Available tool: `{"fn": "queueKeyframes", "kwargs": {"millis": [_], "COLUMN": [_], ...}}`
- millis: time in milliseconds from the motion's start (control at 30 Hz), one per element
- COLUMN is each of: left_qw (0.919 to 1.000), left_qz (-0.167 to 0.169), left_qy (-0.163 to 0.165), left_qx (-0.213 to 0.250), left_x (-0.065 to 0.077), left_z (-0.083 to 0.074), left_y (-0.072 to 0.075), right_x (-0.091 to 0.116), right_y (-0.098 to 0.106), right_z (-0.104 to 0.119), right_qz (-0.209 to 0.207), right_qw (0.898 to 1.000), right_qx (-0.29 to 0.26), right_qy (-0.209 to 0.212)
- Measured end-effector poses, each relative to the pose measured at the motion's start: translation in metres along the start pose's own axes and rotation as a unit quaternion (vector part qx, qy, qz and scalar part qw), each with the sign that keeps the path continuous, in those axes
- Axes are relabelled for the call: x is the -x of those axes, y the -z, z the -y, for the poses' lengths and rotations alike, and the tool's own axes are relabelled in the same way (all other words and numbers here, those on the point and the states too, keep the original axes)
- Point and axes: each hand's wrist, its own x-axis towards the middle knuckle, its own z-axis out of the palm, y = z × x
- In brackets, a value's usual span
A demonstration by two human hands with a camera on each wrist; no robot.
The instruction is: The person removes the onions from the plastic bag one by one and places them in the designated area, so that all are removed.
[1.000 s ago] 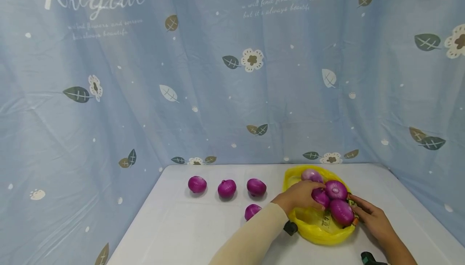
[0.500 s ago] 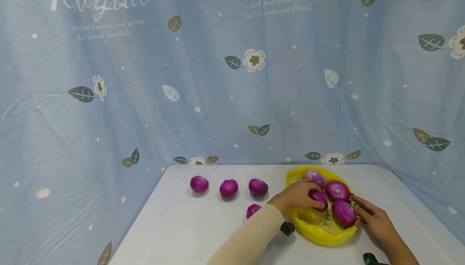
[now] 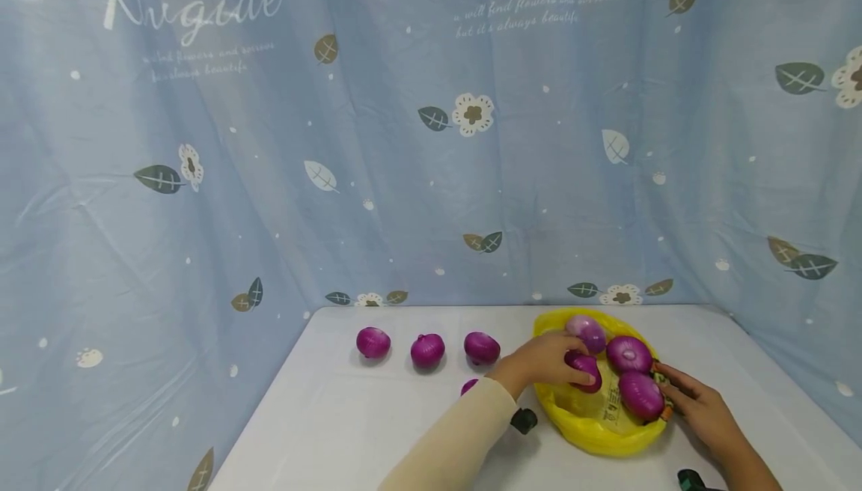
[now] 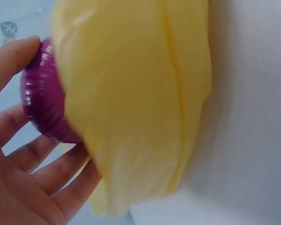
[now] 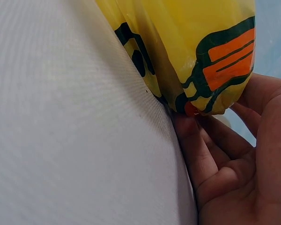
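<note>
A yellow plastic bag (image 3: 599, 438) lies with its mouth spread wide on the right of the table. Inside its rim my left hand (image 3: 548, 360) grips a purple onion (image 3: 584, 375) by the sides; in the left wrist view thumb and fingers curve around this onion (image 4: 43, 96), partly behind the bag wall (image 4: 131, 103). Three more onions sit in the bag: a paler one (image 3: 587, 332) at the back, one (image 3: 629, 354) in the middle, and another (image 3: 641, 395) near the right rim. My right hand (image 3: 703, 412) holds that rim, its fingers and thumb around the printed edge (image 5: 225, 61).
Left of the bag stand three onions in a row (image 3: 373, 343), (image 3: 427, 351), (image 3: 482, 348) on the white table (image 3: 337, 431). One onion (image 3: 469, 385) is mostly hidden by my left forearm. A patterned blue curtain (image 3: 404, 177) hangs behind and at the sides.
The left hand has drawn its onion left, away from the other onions and towards the bag's left rim. The right hand keeps its place at the right rim.
</note>
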Motion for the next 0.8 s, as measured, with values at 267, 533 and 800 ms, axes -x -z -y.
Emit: {"fn": "queueKeyframes", "kwargs": {"millis": [267, 533, 800], "left_qw": [0.9995, 0.9995, 0.9984], "left_qz": [-0.002, -0.01, -0.025], "left_qy": [-0.018, -0.027, -0.051], "left_qx": [0.024, 0.016, -0.002], "left_x": [0.013, 0.023, 0.043], "left_z": [0.01, 0.016, 0.024], "left_y": [0.018, 0.026, 0.037], "right_x": [-0.001, -0.002, -0.003], "right_y": [0.003, 0.002, 0.0], "right_z": [0.002, 0.003, 0.002], "right_qz": [0.002, -0.003, 0.0], "right_qw": [1.0, 1.0, 1.0], "right_qx": [-0.002, 0.003, 0.004], "right_qy": [-0.002, -0.009, -0.012]}}
